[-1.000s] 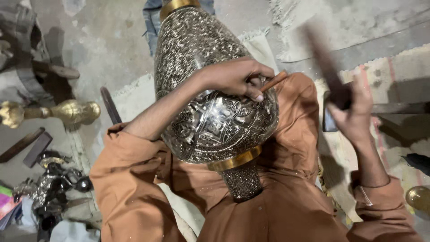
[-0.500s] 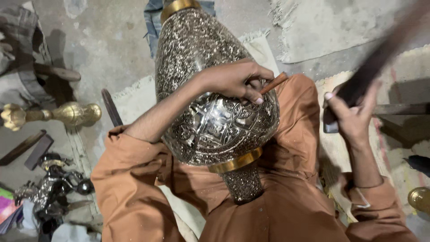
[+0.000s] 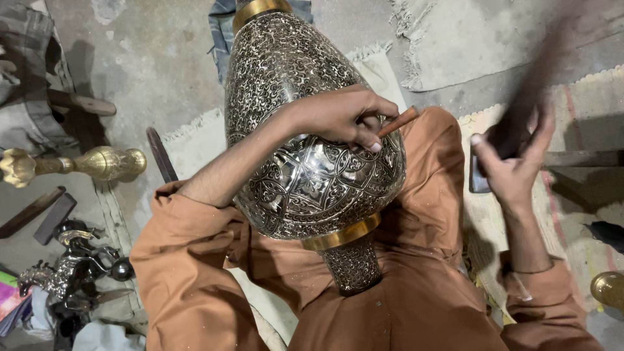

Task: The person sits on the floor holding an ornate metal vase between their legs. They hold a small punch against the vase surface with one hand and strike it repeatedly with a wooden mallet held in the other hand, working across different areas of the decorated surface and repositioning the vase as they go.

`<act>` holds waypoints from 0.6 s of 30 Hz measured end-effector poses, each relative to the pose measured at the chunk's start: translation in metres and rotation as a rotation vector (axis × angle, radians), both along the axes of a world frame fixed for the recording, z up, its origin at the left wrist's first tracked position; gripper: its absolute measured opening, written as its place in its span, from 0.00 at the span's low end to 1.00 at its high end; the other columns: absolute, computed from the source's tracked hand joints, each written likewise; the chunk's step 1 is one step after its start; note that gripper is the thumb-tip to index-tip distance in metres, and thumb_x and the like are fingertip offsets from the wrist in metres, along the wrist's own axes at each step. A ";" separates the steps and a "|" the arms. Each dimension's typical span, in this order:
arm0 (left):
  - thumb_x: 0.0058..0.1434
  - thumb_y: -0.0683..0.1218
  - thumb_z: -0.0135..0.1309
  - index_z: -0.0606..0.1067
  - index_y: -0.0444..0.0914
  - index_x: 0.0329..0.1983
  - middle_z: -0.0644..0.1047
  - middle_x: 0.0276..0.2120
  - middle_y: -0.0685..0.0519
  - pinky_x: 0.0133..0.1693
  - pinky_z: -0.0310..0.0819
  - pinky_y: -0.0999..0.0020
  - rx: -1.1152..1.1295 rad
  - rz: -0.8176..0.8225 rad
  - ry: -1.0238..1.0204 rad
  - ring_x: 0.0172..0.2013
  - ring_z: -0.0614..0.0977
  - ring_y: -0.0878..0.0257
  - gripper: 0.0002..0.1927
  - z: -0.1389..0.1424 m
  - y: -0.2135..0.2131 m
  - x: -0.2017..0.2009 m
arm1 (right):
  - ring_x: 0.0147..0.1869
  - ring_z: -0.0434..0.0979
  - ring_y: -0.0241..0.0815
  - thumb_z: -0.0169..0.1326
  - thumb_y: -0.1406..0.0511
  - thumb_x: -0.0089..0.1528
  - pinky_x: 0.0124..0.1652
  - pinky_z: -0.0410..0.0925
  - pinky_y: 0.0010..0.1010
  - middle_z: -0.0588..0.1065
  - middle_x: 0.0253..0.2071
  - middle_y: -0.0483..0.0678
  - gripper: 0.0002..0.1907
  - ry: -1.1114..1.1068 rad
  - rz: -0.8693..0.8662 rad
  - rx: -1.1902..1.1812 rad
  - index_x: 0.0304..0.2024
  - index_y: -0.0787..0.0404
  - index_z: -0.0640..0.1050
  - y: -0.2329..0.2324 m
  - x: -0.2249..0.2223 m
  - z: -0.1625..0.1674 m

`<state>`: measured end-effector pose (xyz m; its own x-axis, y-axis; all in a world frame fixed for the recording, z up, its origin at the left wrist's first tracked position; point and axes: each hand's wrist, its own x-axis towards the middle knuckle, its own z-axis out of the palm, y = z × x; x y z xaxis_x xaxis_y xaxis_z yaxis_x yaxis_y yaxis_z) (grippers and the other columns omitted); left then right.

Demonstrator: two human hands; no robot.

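A large silver vase (image 3: 292,84) with dense engraved patterns and brass bands lies across my lap, neck pointing away from me. My left hand (image 3: 344,117) rests on its belly and pinches a short reddish-brown chisel (image 3: 398,121) with the tip against the metal. To the right of the vase, my right hand (image 3: 513,166) is raised and grips a dark mallet (image 3: 539,71), which is blurred by motion and points upward. My orange sleeves and clothing fill the lower part of the view.
A brass stand (image 3: 91,164) lies on the concrete floor at left, with dark flat tools (image 3: 39,213) and a dark metal horse figure (image 3: 71,273) below it. Pale rugs (image 3: 455,45) lie beyond. A brass piece (image 3: 608,289) sits at the right edge.
The mallet in my right hand has swung from tilting left, to tilting right, to nearly upright, with the hand shifting slightly. My left hand and the chisel stay on the vase.
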<state>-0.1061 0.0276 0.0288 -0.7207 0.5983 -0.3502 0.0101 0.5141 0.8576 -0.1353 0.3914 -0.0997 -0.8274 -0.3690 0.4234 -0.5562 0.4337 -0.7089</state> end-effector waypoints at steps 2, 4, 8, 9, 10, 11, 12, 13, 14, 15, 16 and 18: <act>0.61 0.45 0.60 0.75 0.37 0.45 0.83 0.24 0.59 0.24 0.74 0.73 0.050 0.013 -0.043 0.23 0.82 0.73 0.11 -0.001 0.001 -0.001 | 0.76 0.55 0.69 0.69 0.73 0.61 0.70 0.54 0.56 0.54 0.73 0.76 0.54 0.023 -0.007 0.149 0.76 0.70 0.46 0.002 0.001 -0.001; 0.62 0.45 0.60 0.76 0.37 0.46 0.82 0.25 0.57 0.24 0.73 0.72 0.019 0.004 -0.054 0.23 0.81 0.71 0.12 -0.003 0.001 -0.002 | 0.72 0.60 0.66 0.69 0.70 0.60 0.66 0.58 0.52 0.58 0.72 0.72 0.51 -0.070 -0.004 0.374 0.75 0.67 0.50 0.001 0.000 0.002; 0.62 0.45 0.59 0.76 0.38 0.48 0.83 0.25 0.55 0.25 0.74 0.73 0.024 -0.004 -0.026 0.24 0.83 0.70 0.13 -0.005 0.002 -0.003 | 0.69 0.72 0.61 0.68 0.69 0.62 0.64 0.68 0.48 0.68 0.69 0.68 0.46 0.037 -0.006 0.372 0.75 0.65 0.55 0.002 -0.004 0.010; 0.62 0.45 0.59 0.76 0.38 0.48 0.83 0.26 0.55 0.25 0.75 0.73 0.038 0.008 -0.049 0.24 0.83 0.70 0.13 -0.005 0.003 -0.003 | 0.70 0.70 0.66 0.69 0.72 0.61 0.64 0.68 0.52 0.66 0.68 0.74 0.49 0.205 -0.012 0.211 0.75 0.70 0.52 0.003 -0.005 0.011; 0.62 0.45 0.59 0.75 0.38 0.49 0.83 0.26 0.56 0.26 0.76 0.72 0.049 0.019 -0.068 0.24 0.83 0.70 0.13 -0.005 0.002 -0.004 | 0.63 0.72 0.59 0.68 0.70 0.64 0.59 0.70 0.45 0.68 0.62 0.68 0.48 -0.034 0.005 -0.003 0.76 0.69 0.51 0.003 -0.005 0.011; 0.62 0.45 0.59 0.75 0.39 0.49 0.83 0.27 0.57 0.26 0.77 0.72 0.062 0.025 -0.090 0.24 0.83 0.71 0.13 -0.005 0.002 -0.004 | 0.56 0.73 0.51 0.68 0.67 0.67 0.55 0.71 0.39 0.69 0.56 0.62 0.48 -0.278 0.020 -0.213 0.78 0.67 0.50 0.003 -0.005 0.011; 0.62 0.45 0.60 0.75 0.38 0.48 0.83 0.26 0.56 0.26 0.75 0.71 0.062 0.003 -0.051 0.24 0.82 0.71 0.13 -0.004 0.002 -0.004 | 0.49 0.74 0.44 0.68 0.65 0.70 0.51 0.73 0.32 0.71 0.50 0.55 0.47 -0.523 0.029 -0.418 0.79 0.66 0.50 0.003 -0.004 0.010; 0.62 0.45 0.61 0.75 0.37 0.47 0.83 0.25 0.56 0.26 0.73 0.70 0.062 -0.019 -0.007 0.24 0.81 0.71 0.13 -0.004 0.002 -0.004 | 0.50 0.77 0.44 0.69 0.66 0.68 0.50 0.74 0.31 0.72 0.50 0.54 0.43 -0.353 0.060 -0.072 0.75 0.61 0.55 0.002 -0.003 0.008; 0.61 0.45 0.62 0.75 0.36 0.46 0.83 0.25 0.56 0.26 0.71 0.70 0.058 -0.036 0.039 0.24 0.81 0.70 0.13 -0.003 0.001 -0.004 | 0.51 0.79 0.44 0.70 0.67 0.66 0.50 0.75 0.31 0.74 0.50 0.52 0.39 -0.177 0.094 0.268 0.70 0.57 0.60 0.001 -0.002 0.008; 0.61 0.45 0.62 0.75 0.37 0.45 0.83 0.24 0.56 0.26 0.71 0.70 0.045 -0.030 0.020 0.24 0.81 0.71 0.13 -0.002 0.001 -0.004 | 0.52 0.82 0.44 0.72 0.68 0.64 0.50 0.76 0.31 0.76 0.51 0.51 0.35 0.001 0.127 0.605 0.66 0.53 0.65 0.000 -0.001 0.007; 0.61 0.45 0.62 0.75 0.37 0.45 0.82 0.24 0.56 0.26 0.71 0.70 0.036 -0.025 -0.001 0.23 0.81 0.71 0.13 -0.002 0.001 -0.004 | 0.53 0.80 0.43 0.70 0.67 0.66 0.51 0.76 0.31 0.73 0.55 0.51 0.38 -0.113 0.093 0.290 0.70 0.57 0.60 -0.003 0.002 0.005; 0.61 0.45 0.62 0.75 0.37 0.44 0.81 0.22 0.57 0.25 0.71 0.70 0.021 -0.018 -0.024 0.22 0.80 0.71 0.12 -0.001 0.001 -0.005 | 0.55 0.76 0.41 0.67 0.66 0.69 0.54 0.75 0.31 0.69 0.62 0.52 0.46 -0.330 0.017 -0.343 0.78 0.64 0.50 -0.009 0.006 0.004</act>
<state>-0.1112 0.0290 0.0277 -0.7012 0.6187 -0.3542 -0.0015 0.4956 0.8685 -0.1296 0.3828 -0.0959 -0.9331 -0.2685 0.2393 -0.2827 0.1363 -0.9495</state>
